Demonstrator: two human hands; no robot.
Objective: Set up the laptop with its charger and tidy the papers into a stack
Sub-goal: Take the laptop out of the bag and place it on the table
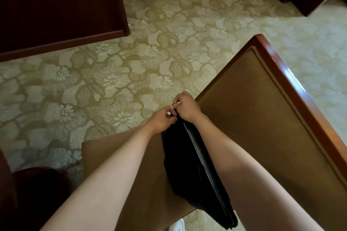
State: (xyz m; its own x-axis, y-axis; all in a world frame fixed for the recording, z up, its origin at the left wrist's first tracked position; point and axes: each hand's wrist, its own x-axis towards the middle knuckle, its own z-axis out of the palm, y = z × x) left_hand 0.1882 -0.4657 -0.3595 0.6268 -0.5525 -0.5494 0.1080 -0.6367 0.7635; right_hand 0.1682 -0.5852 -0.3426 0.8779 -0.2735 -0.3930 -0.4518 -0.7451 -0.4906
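Black bag [187, 165] on the table [262, 118].
Left grip [165, 118] and right grip [185, 107] both pinch its far end, fingers curled, close together.

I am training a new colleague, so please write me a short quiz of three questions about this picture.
1. True or false: only the left hand touches the black bag.
2. Where is the bag pinched? A) at its far end B) in the middle C) at its near end
3. What covers the floor?
Key: 1 false, the right hand pinches it too; 2 A; 3 a flowered carpet.
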